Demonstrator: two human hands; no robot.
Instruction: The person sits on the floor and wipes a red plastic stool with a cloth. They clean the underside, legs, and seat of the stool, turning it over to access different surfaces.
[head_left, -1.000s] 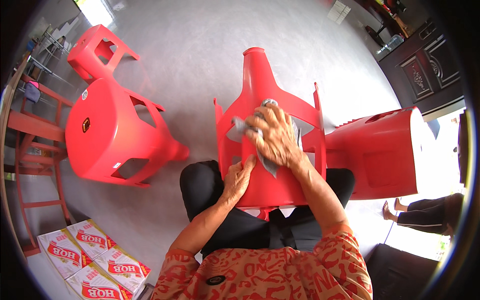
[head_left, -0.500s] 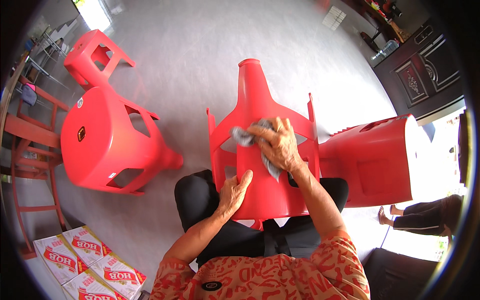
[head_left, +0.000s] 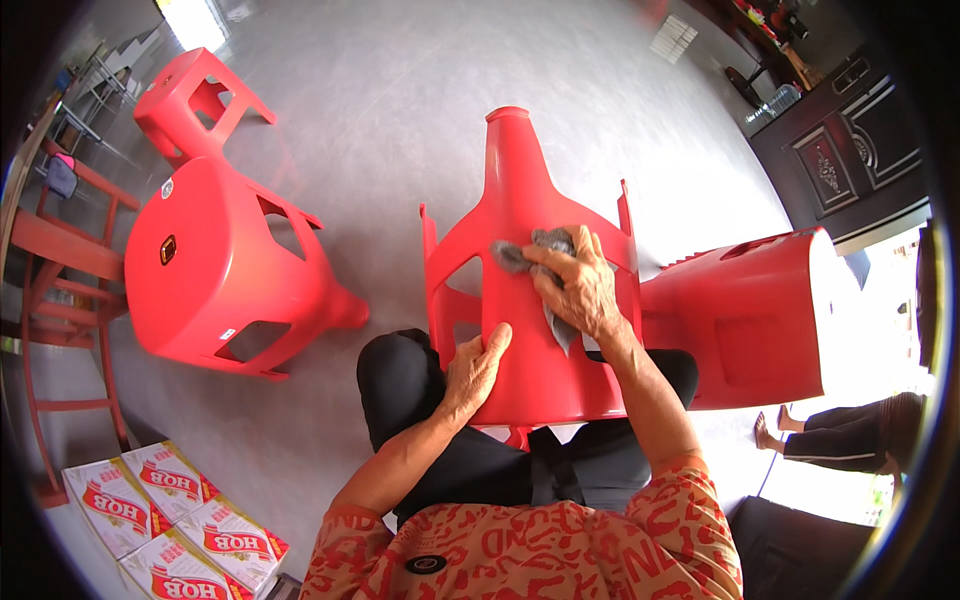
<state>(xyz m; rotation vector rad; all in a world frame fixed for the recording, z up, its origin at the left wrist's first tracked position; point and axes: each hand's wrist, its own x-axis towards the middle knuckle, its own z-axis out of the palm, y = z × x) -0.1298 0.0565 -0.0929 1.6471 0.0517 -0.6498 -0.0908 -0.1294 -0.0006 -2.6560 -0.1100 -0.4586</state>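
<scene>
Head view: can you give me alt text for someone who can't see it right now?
A seated person's right hand presses a grey cloth against a red plastic stool lying across their lap, while the left hand steadies its lower edge. More red stools lie on the grey floor on both sides, with red-and-white cartons at lower left.

Bright daylight, glare blown out at the doorway (head_left: 880, 330) on the right, sharp centre, fisheye bending, dark rim

Red-patterned short-sleeved top, black trousers, bare forearms
</scene>
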